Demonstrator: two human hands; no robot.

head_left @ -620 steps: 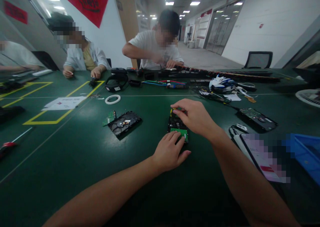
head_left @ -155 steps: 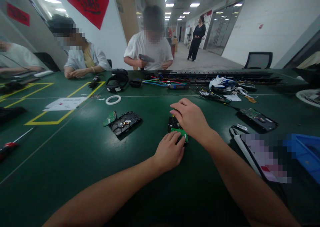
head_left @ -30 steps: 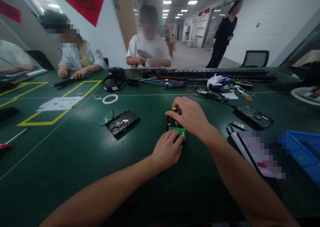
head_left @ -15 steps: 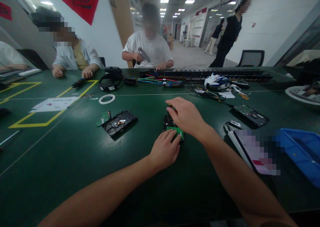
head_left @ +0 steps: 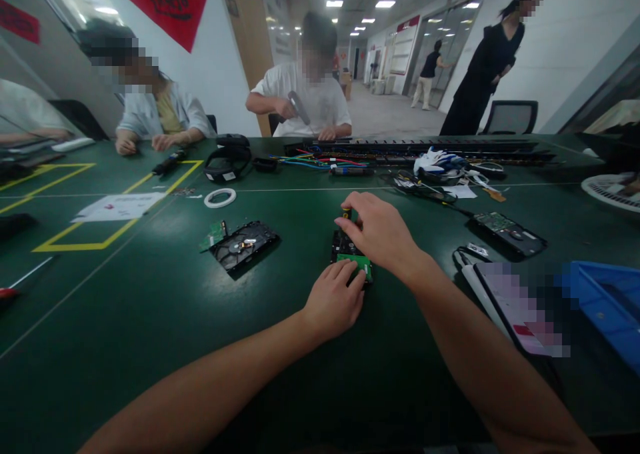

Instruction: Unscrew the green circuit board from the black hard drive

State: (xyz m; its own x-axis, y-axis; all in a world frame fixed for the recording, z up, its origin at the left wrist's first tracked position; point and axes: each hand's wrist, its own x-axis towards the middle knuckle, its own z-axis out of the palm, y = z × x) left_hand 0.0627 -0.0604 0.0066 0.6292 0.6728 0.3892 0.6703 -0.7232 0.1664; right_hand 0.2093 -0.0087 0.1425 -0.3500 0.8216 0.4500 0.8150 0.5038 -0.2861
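A black hard drive (head_left: 343, 242) with a green circuit board (head_left: 361, 262) on its near part lies on the table in front of me. My left hand (head_left: 338, 297) rests at the board's near edge, fingers apart and lying on it. Above the drive's far end, my right hand (head_left: 377, 229) pinches a small upright screwdriver (head_left: 347, 213) with a black and yellow handle. Its tip is hidden. To the left lies an opened drive casing (head_left: 245, 246), with a loose green board (head_left: 214, 236) beside it.
Another drive (head_left: 509, 234), a phone (head_left: 517, 307) and a blue bin (head_left: 607, 307) are on the right. A white ring (head_left: 220, 198), cables (head_left: 320, 161) and gloves (head_left: 436, 165) lie farther back. A red-handled screwdriver (head_left: 9, 294) is far left. People sit across the table.
The view has shifted slightly, moving the table items rightward. More of the screwdriver in my right hand shows now. The standing person at the right has shifted and turned.
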